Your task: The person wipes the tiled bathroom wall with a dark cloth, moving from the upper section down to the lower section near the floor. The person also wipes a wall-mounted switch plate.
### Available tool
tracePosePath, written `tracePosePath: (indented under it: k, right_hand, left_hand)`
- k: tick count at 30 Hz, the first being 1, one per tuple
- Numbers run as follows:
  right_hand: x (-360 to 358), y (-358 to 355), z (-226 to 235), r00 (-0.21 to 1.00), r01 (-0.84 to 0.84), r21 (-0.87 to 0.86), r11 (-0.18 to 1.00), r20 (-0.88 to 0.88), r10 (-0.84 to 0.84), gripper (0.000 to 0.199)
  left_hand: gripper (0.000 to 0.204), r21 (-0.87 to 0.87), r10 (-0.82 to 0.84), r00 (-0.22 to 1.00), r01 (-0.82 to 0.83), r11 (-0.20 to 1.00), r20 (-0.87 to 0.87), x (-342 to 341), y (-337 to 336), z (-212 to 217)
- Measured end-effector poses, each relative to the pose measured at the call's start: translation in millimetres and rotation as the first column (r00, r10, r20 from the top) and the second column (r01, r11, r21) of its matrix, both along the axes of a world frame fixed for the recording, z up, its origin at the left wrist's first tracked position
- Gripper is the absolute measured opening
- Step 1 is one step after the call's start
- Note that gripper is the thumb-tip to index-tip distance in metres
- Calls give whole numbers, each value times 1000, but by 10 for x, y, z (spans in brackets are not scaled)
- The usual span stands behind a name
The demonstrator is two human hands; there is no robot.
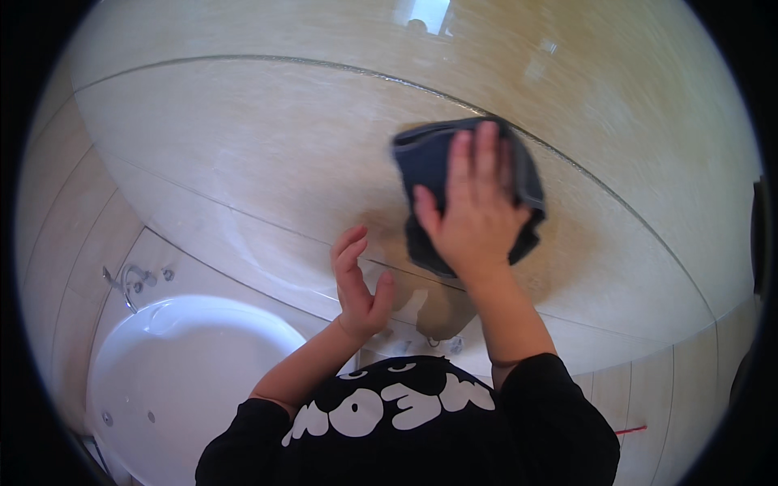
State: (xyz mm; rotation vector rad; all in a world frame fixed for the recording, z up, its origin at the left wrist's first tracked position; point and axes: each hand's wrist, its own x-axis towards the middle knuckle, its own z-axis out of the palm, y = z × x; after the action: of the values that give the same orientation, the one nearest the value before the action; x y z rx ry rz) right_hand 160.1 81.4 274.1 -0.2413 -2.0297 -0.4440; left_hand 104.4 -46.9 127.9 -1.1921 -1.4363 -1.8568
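Right hand flat, fingers spread on dark cloth; left hand raised, fingers released.

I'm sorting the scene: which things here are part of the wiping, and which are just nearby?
In use:
right hand
dark grey cloth
beige wall tile

Just nearby:
left hand, held open, touching nothing
white bathtub
chrome tap

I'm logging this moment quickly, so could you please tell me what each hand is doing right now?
Left hand: open, holding nothing, raised near the tiled wall.
Right hand: spread flat, pressing a dark blue cloth against the wall.
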Motion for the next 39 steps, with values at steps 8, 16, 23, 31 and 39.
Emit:
tracePosePath:
  k: [8,16,23,31,39]
  right_hand:
    - [127,129,-1031,720,-437,-351,828,416,556,50]
    - [1021,752,-717,995,-3,110,994,-95,14,34]
    - [429,277,-42,997,7,61,998,78,-12,56]
    - [884,632,-1128,945,-224,-76,972,227,236,42]
    - [1626,1274,-536,943,241,-13,971,-232,-237,48]
  left_hand:
    - [47,3,36,993,-36,999,-112,115,118,39]
    - [44,-131,-94,986,76,988,-135,190,198,-23]
    - [44,-86,-103,981,90,992,-167,376,382,50]
    - [40,-139,-88,989,71,988,-122,543,477,-37]
    - [41,-218,-114,972,68,973,-207,848,587,99]
